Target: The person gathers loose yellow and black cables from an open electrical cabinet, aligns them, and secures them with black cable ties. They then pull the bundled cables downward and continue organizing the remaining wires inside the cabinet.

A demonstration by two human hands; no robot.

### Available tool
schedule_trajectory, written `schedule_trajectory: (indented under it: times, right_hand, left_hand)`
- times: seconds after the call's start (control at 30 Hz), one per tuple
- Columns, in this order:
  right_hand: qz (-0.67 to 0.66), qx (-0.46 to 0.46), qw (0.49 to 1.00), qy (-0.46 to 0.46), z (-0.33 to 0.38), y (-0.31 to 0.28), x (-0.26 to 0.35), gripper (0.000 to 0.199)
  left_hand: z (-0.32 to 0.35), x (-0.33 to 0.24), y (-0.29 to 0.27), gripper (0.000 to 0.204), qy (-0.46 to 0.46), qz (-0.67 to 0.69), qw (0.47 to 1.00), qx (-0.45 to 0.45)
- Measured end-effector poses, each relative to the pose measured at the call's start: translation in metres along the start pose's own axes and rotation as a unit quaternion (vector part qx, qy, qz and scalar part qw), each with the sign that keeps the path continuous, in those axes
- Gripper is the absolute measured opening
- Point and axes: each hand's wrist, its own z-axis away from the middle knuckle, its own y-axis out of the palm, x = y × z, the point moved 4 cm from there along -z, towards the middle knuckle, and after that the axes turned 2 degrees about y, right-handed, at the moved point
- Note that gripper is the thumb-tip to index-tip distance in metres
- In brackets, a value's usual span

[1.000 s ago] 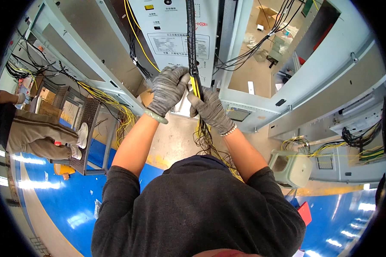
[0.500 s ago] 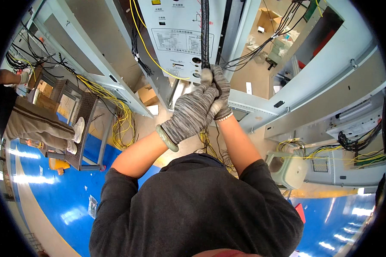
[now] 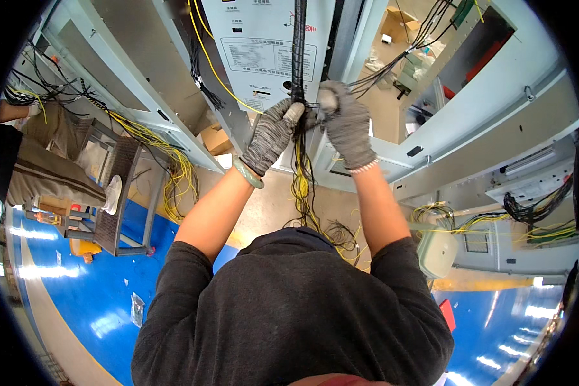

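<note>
A thick black-wrapped wire bundle hangs in front of a light grey equipment panel. Below my hands it spreads into loose yellow and black wires. My left hand, in a grey knitted glove, is closed around the bundle where the wrapping ends, thumb on its front. Just to the right, my right hand, gloved alike, has its fingers curled in. A thin dark strip runs between it and the bundle; what it holds is mostly hidden by the fingers and blurred.
Open metal cabinet frames stand on both sides. More yellow wires hang at the left, by a metal step platform with another person's legs on it. A pale plastic stool is at the right.
My hands, stacked together on the bundle before, have moved apart. The left now grips the bundle lower down, and the right has shifted to the right. The other person's leg has shifted.
</note>
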Motion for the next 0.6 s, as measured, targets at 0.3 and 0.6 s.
schedule_trajectory:
  times: [0.3,0.6]
  right_hand:
    - [0.298,0.414,0.848,0.14,0.215,-0.131,-0.183,0.04]
    - [0.507,0.127,0.51,0.683,0.465,-0.531,-0.337,0.037]
  left_hand:
    - [-0.008,-0.023,-0.064,0.04,0.01,-0.329,0.933,-0.149]
    - [-0.02,-0.025,-0.084,0.028,0.065,-0.436,0.875,-0.202]
